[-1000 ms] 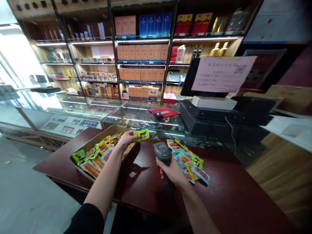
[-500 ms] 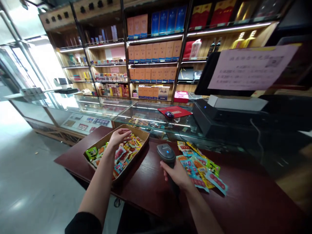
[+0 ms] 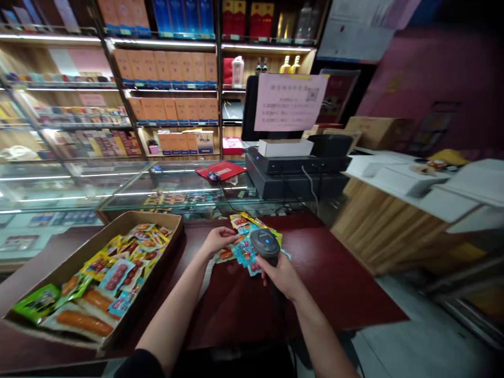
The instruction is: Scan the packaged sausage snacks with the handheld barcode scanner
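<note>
My right hand (image 3: 280,273) grips a dark grey barcode scanner (image 3: 264,242) with a small blue light on its head, held over the right part of a pile of snack packets (image 3: 244,253). The packets are blue, yellow and green, with sausage-like pieces showing. At the pile's left edge is my left hand (image 3: 219,240), its thumb and fingers slightly apart and reaching over the packets. Whether the fingertips touch one I cannot tell. To the left stands a cardboard box (image 3: 179,227) with more snack packets (image 3: 118,275) in it, some holding large sausages.
Behind the dark red table (image 3: 338,273) runs a glass display counter (image 3: 129,184). A red mouse pad (image 3: 232,169) with a mouse (image 3: 213,177) lies on it, beside a monitor (image 3: 249,113) bearing a pink sheet (image 3: 291,105). A wood-sided counter (image 3: 378,226) stands right.
My left hand has moved from above the box to the left side of the packet pile. The view has turned right. The scanner stays in my right hand, now over the pile.
</note>
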`<action>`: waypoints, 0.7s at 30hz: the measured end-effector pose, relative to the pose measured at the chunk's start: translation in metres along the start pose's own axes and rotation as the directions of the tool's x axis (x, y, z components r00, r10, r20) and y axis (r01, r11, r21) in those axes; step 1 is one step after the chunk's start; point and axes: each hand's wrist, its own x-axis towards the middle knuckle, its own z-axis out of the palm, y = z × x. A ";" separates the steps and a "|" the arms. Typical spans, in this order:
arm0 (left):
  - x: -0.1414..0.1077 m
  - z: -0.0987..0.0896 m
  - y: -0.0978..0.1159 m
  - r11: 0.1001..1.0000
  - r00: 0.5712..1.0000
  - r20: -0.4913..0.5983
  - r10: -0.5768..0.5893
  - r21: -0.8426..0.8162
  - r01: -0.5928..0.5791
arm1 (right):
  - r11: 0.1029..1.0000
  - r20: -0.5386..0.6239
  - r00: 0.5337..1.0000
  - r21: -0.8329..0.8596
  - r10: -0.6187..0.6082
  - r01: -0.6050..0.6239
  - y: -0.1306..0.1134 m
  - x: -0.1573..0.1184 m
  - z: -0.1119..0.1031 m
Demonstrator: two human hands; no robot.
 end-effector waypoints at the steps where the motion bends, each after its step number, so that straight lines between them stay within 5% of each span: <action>1: 0.004 0.006 -0.003 1.000 1.000 0.011 -0.004 0.019 0.003 | 1.000 -0.015 1.000 0.002 0.005 -0.005 0.003 -0.003 -0.006; 7: 0.021 0.020 -0.019 0.958 0.994 0.001 0.105 0.267 -0.101 | 0.999 -0.063 0.997 -0.005 0.046 -0.046 0.027 -0.011 -0.027; 13: 0.013 0.026 -0.022 0.747 0.989 0.054 0.141 0.649 -0.142 | 0.999 -0.049 0.997 0.014 0.053 -0.053 0.034 -0.013 -0.030; 17: 0.009 0.029 -0.029 0.677 0.983 0.015 0.186 0.722 -0.139 | 0.998 -0.048 0.997 0.034 0.060 -0.059 0.036 -0.013 -0.030; 21: 0.007 0.032 -0.036 0.766 0.977 -0.019 0.214 0.624 -0.156 | 0.997 -0.033 0.997 0.035 0.065 -0.064 0.039 -0.013 -0.030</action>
